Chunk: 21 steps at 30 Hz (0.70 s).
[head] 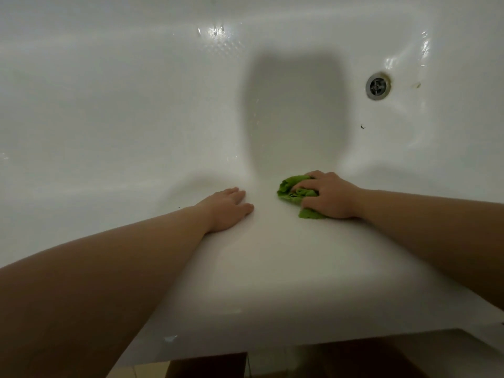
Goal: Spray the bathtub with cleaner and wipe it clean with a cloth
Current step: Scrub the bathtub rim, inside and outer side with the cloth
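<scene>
glossy white bathtub (136, 105), metal drain (378, 85), crumpled green cloth (293, 191).

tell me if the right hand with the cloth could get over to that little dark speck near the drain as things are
Probably yes. The right hand grips the green cloth on the tub's near wall, and only bare white tub lies between it and the dark speck.

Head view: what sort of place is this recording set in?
Most likely a home bathroom. The view looks down into a glossy white bathtub with a round metal drain, and the right hand presses a crumpled green cloth against its inner wall.
</scene>
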{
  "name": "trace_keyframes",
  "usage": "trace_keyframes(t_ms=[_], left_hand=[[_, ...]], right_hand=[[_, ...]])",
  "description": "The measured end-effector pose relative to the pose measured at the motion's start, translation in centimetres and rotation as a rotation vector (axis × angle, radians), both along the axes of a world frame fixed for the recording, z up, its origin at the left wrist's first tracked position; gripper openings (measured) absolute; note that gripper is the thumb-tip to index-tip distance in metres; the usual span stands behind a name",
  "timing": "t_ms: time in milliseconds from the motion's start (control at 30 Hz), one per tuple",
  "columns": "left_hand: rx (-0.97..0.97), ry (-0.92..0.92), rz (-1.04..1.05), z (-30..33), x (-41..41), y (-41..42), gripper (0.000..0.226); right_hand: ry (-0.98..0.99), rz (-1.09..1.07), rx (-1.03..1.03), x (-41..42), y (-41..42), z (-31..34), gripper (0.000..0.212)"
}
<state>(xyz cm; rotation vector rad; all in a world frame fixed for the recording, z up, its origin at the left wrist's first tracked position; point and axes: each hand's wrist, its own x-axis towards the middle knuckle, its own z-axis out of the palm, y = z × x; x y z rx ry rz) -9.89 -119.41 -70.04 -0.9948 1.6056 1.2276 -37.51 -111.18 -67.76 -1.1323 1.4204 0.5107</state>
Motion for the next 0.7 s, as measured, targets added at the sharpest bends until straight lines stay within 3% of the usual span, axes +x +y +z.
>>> trace_keyframes(t_ms=[133, 233, 333, 467, 633, 700], left_hand=[[-0.031, 0.004, -0.011, 0.3, 1.1, -0.4, 0.067], [-0.078, -0.008, 0.006, 0.6, 2.1, -0.7, 0.063], [-0.091, -0.028, 0.019, 1.0, 3.2, -1.1, 0.06], [-0.081, -0.037, 0.02, 1.5, 4.4, -1.4, 0.06], [-0.064, -0.067, 0.037, 2.3, 5.7, -1.6, 0.063], [-0.063, -0.082, 0.045, 2.5, 6.3, -1.5, 0.066]], right_hand=[[0.158, 0.167, -0.003, 0.6, -1.3, -3.6, 0.064], [0.115, 0.2, 0.004, 4.6, -3.0, -4.9, 0.074], [-0.017, 0.217, -0.068, 7.7, -3.4, -2.3, 0.056], [-0.076, 0.079, -0.099, 6.1, -1.9, 0.7, 0.044], [0.084, 0.159, -0.078, 5.6, -2.4, -1.1, 0.06], [0.13, 0.071, -0.052, 8.0, -3.7, -1.7, 0.055]])
